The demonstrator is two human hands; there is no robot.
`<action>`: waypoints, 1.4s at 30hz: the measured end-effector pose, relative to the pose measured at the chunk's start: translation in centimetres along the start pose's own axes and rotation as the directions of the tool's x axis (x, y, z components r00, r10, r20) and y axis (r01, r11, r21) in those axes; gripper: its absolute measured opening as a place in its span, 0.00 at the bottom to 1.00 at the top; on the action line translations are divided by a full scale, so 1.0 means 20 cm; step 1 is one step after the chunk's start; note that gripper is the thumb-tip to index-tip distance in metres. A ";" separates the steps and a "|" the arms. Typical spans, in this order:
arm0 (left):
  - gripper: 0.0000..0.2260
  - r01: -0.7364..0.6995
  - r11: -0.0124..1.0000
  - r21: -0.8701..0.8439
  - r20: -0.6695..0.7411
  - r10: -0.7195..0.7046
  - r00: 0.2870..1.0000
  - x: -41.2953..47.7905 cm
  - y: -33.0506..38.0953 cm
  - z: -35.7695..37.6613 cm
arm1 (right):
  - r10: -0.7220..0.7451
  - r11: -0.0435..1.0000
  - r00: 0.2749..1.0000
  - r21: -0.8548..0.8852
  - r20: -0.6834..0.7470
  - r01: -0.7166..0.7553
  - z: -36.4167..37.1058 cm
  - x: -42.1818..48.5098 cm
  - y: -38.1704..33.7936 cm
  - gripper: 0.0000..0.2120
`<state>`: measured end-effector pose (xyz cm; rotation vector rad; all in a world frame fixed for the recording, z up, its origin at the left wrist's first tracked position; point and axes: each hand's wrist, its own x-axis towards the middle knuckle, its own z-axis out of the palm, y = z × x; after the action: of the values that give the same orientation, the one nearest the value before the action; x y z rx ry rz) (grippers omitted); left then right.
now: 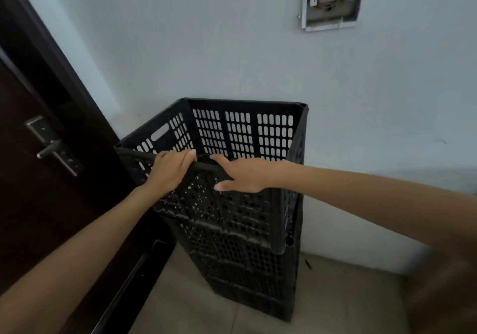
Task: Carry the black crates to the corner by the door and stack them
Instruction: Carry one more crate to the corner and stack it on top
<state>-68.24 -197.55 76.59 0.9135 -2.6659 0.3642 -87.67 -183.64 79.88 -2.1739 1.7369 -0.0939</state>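
The dark door (38, 178) is hemming in the left side, leaving little room there. The left hand (169, 172) is curling over the top crate (232, 168)'s near rim, and the right hand (242, 176) is hooking fingers inside, thumb outside, probably squaring it on the lower crates (245, 269) in the corner against the wall (361, 127).

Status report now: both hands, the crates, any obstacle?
Left hand and right hand gripping near rim of top crate. It sits on crate stack in corner beside door. No obstacle seen.
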 end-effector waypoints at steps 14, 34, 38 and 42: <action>0.26 0.028 0.939 -0.343 0.123 0.016 0.992 -0.03 -0.05 0.02 | 0.146 0.972 0.951 -0.141 -0.273 -0.190 0.08 -0.06 -0.05 0.31; 0.27 -0.057 0.954 -0.294 0.080 0.084 0.993 0.08 0.12 -0.03 | 0.202 0.934 0.937 -0.232 -0.286 -0.273 0.03 -0.15 0.08 0.27; 0.27 -0.118 0.969 -0.216 0.061 0.134 0.989 0.19 0.27 0.00 | 0.266 0.918 0.928 -0.224 -0.262 -0.327 0.04 -0.11 0.11 0.24; 0.27 -0.153 0.964 -0.216 0.016 0.160 0.987 0.20 0.25 0.04 | 0.248 0.929 0.934 -0.210 -0.256 -0.304 0.05 -0.08 0.13 0.21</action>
<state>-74.55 -196.22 76.67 0.6519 -2.7492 0.0914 -90.18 -182.25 78.40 -2.1219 2.2796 -0.0566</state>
